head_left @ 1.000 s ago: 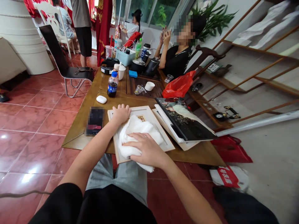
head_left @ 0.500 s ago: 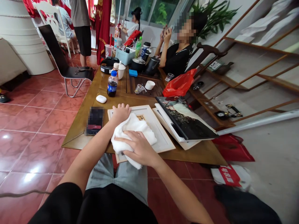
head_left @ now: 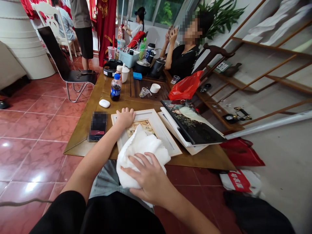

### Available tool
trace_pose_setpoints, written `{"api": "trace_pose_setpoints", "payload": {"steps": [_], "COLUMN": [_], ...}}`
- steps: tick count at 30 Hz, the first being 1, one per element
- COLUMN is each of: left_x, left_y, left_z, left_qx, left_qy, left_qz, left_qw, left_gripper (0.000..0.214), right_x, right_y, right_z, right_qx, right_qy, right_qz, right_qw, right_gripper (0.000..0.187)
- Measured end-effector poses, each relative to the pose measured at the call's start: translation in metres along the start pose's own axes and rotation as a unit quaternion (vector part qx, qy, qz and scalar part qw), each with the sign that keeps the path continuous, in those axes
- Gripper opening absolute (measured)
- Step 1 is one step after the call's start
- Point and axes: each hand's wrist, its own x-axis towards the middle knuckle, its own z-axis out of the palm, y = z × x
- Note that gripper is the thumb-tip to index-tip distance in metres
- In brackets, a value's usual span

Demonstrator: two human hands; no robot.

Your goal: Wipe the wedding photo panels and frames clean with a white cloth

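A white picture frame [head_left: 158, 128] with a yellowish picture lies on the near end of a low wooden table [head_left: 85, 120]. My left hand [head_left: 125, 117] rests closed on the frame's far left corner, holding it down. My right hand [head_left: 149, 177] grips a bunched white cloth [head_left: 141, 149] at the frame's near edge, over my lap. The cloth covers the frame's lower part.
A stack of frames and a dark photo print [head_left: 192, 125] lies right of the frame. A phone [head_left: 98, 126], white earbud case [head_left: 104, 103], cola bottle [head_left: 115, 87], cups and a red bag [head_left: 185, 88] sit farther back. A seated person [head_left: 185, 55] is beyond; a chair [head_left: 65, 65] stands left.
My right hand has pulled the white cloth down the frame toward me, uncovering the picture in the middle. My left hand has stayed on the frame's far corner.
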Motion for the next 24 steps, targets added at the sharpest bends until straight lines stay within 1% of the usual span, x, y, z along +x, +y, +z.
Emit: {"api": "trace_pose_setpoints", "payload": {"steps": [3,5,8,12,15,18,20,22,24], "left_x": [0.000,0.001,0.001,0.001,0.002,0.002,0.002,0.002,0.002], "left_y": [0.000,0.000,0.000,0.000,0.000,0.000,0.000,0.000,0.000], "left_z": [0.001,0.001,0.001,0.000,0.000,-0.001,-0.001,0.000,0.001], "left_qx": [-0.005,-0.005,-0.007,-0.013,-0.018,-0.017,-0.015,-0.013,-0.010], "left_qy": [0.001,0.004,0.002,-0.004,-0.005,-0.005,-0.006,-0.004,0.000], "left_qz": [0.001,0.002,0.000,-0.002,-0.005,-0.005,-0.004,-0.003,-0.003], "left_qw": [1.000,1.000,1.000,1.000,1.000,1.000,1.000,1.000,1.000], "left_gripper": [0.047,0.047,0.047,0.047,0.047,0.047,0.047,0.047,0.047], "right_x": [-0.012,-0.023,-0.043,-0.065,-0.072,-0.072,-0.067,-0.056,-0.037], "right_y": [0.009,0.019,0.038,0.061,0.071,0.074,0.074,0.077,0.083], "right_z": [0.007,0.009,0.008,0.006,0.007,0.005,0.001,-0.008,-0.020], "right_qx": [-0.057,-0.092,-0.153,-0.226,-0.267,-0.294,-0.303,-0.305,-0.293], "right_qy": [0.091,0.133,0.150,0.160,0.170,0.180,0.202,0.237,0.266], "right_qz": [0.011,0.037,0.088,0.168,0.193,0.192,0.192,0.200,0.218], "right_qw": [0.994,0.986,0.973,0.946,0.929,0.919,0.911,0.901,0.892], "right_gripper": [0.051,0.048,0.041,0.034,0.032,0.032,0.033,0.036,0.040]}}
